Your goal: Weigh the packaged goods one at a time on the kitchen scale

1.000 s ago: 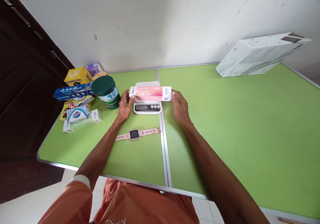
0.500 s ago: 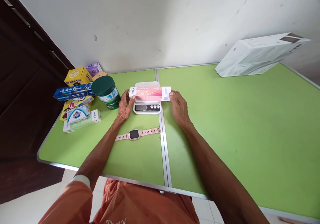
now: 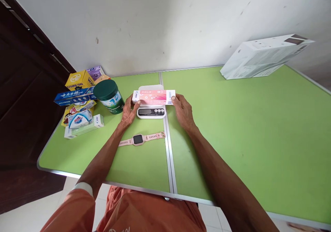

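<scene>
A long pink and white box (image 3: pixel 154 97) is held level by its two ends at a white digital kitchen scale (image 3: pixel 151 116), covering much of the weighing plate. Whether it rests on the plate, I cannot tell. My left hand (image 3: pixel 128 113) grips the left end, thumb at the front corner. At the other end, my right hand (image 3: pixel 184 112) has its thumb on the white panel and its fingers behind. Nearer to me lies a pink smartwatch (image 3: pixel 138 139), strap stretched out. A green tub with a dark lid (image 3: pixel 110 96) stands just left of my left hand.
Left of the tub is a pile of packages: a yellow box (image 3: pixel 79 80), a blue box (image 3: pixel 73 96), a white soap box (image 3: pixel 80 119) and a pale green carton (image 3: pixel 85 128). A large white box (image 3: pixel 261 59) stands at the wall, back right. A metal seam (image 3: pixel 168 145) crosses the green table.
The pink box has tipped slightly, and my right thumb now reaches further over its right end. Both hands keep hold of it. The whole view has shifted a little.
</scene>
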Demonstrator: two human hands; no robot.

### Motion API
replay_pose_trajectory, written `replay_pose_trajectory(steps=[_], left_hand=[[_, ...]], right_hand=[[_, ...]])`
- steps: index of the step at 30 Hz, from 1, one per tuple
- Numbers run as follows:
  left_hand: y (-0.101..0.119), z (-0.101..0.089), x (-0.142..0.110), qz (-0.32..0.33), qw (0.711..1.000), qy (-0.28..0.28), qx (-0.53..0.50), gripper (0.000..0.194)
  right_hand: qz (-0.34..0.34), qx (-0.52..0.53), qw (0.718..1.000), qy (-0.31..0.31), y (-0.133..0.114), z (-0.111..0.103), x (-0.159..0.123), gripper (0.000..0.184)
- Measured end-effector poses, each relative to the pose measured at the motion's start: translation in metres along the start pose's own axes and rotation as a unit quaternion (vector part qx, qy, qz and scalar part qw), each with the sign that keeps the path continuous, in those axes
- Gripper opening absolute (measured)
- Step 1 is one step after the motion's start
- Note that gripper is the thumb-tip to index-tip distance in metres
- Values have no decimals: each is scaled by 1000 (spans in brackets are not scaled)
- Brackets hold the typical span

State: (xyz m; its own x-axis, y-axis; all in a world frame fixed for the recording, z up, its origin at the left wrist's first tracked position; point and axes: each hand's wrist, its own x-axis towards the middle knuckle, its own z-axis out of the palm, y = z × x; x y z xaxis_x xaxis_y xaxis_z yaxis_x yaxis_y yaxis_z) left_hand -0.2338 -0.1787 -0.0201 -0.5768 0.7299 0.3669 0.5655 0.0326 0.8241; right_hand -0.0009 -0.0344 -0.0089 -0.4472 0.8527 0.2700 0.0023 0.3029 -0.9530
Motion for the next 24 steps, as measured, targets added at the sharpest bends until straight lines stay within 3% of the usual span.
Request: replay_pose_trajectory(steps=[12, 18, 24], left_hand=[[12, -2, -2, 20, 999, -21, 15, 90], [42, -2, -7, 45, 998, -3, 48, 95], [84, 13, -13, 88, 995, -32, 42, 90]], right_hand=[[7, 56, 998, 11, 12, 2, 1, 73], [-1, 83, 996, 32, 1, -4, 0, 70], [-9, 78, 993, 88, -29, -38, -6, 66]])
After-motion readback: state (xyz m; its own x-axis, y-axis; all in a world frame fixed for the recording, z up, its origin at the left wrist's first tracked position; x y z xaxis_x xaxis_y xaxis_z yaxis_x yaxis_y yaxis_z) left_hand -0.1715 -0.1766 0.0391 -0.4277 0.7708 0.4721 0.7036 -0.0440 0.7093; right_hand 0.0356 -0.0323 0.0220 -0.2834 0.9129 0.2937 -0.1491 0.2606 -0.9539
